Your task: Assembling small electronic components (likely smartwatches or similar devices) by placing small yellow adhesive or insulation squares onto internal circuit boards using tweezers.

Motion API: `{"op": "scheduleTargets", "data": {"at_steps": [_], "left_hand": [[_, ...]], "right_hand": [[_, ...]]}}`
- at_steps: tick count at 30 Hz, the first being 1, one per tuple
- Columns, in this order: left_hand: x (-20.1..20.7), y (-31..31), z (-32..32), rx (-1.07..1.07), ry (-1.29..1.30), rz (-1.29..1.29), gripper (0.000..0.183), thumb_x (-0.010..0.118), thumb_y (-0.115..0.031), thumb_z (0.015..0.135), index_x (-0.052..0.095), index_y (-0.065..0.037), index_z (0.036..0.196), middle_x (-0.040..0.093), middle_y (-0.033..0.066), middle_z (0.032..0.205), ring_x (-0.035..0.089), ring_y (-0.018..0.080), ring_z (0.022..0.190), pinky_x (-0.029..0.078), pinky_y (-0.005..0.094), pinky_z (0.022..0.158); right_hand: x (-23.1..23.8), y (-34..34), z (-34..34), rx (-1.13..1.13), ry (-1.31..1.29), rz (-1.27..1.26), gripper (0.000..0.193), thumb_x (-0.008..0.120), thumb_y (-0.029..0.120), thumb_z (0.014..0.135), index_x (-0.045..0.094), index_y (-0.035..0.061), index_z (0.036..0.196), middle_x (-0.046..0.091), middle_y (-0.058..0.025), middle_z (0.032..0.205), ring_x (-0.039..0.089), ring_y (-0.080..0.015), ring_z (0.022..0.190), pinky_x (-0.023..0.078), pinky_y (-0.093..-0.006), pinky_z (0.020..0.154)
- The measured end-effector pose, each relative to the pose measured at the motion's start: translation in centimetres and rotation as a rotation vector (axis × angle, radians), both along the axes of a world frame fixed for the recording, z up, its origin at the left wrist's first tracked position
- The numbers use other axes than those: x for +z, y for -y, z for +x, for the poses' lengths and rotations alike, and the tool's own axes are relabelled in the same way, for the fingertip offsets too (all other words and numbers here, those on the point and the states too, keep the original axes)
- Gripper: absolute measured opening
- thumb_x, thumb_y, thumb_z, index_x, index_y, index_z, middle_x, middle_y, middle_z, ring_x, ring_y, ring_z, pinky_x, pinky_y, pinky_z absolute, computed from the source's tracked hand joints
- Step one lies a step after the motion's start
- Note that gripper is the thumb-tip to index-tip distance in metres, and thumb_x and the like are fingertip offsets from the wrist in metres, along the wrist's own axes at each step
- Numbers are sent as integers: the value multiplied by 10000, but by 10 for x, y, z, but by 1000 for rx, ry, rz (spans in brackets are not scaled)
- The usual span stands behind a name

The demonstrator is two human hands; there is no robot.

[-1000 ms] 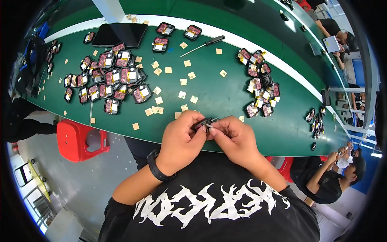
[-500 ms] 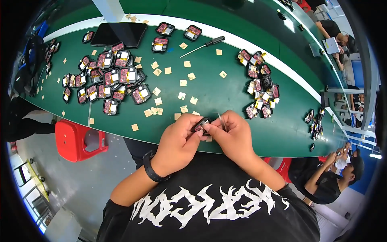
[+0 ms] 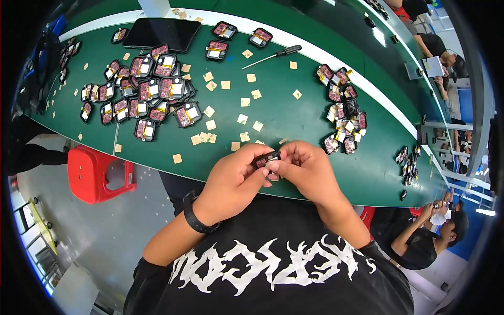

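Where left grip [image 3: 231,176] faces right grip [image 3: 310,170], a module [image 3: 266,158] sits between.

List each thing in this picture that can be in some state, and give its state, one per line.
Left hand: closed on the held device
Right hand: closed on the device, thumb against it
Held device: tilted, partly covered
Left heap of devices: circuit boards exposed
Screwdriver: lying flat
Black panel: lying flat, dark
Wristband: worn
Red stool: unoccupied
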State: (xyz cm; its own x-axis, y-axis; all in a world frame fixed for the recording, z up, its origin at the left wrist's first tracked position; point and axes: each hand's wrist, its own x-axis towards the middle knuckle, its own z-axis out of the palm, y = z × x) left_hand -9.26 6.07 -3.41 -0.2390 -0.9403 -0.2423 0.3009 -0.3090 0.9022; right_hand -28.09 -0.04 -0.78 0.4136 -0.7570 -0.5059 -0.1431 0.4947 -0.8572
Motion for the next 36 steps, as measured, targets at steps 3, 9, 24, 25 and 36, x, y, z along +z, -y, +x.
{"op": "scheduleTargets", "data": {"at_steps": [3, 9, 24, 25, 36], "left_hand": [[0, 1, 2, 21, -27, -9, 347, 545, 29, 1028, 520, 48, 1373, 679, 108, 1147, 696, 152, 947, 582, 283, 808], [8, 1, 2, -14, 172, -17, 349, 584, -1, 1006, 565, 37, 1352, 676, 53, 984, 640, 92, 789, 539, 260, 686], [5, 4, 7, -37, 383, -288, 351, 598, 17, 945, 612, 34, 1295, 665, 82, 900, 588, 164, 705, 484, 293, 660], [7, 4, 8, -53, 300, -190, 344, 592, 16, 954, 618, 34, 1296, 658, 49, 885, 572, 120, 691, 472, 264, 640], [14, 11, 14, -95, -11, 168, 399, 540, -24, 1000, 584, 26, 1393, 648, 37, 891, 528, 57, 660, 393, 205, 563]], "right_hand": [[14, 4, 0, 72, 60, 96, 108, 702, 38, 967, 641, -51, 971, 713, -47, 871, 697, -94, 866, 571, -246, 809], [10, 1, -7, 29, 30, 170, 86, 696, 50, 969, 672, -23, 1006, 697, -20, 851, 635, -51, 775, 469, -195, 663], [8, 0, -9, 180, -92, 39, 151, 720, 123, 983, 632, 18, 919, 598, 52, 735, 482, -5, 645, 367, -206, 547], [7, -1, -9, 178, -89, 42, 151, 720, 123, 983, 632, 18, 919, 598, 52, 735, 482, -5, 645, 367, -206, 547], [1, -17, -22, -72, -280, -397, 236, 676, 199, 1026, 617, 21, 884, 565, 41, 687, 455, -31, 625, 382, -251, 544]]}}
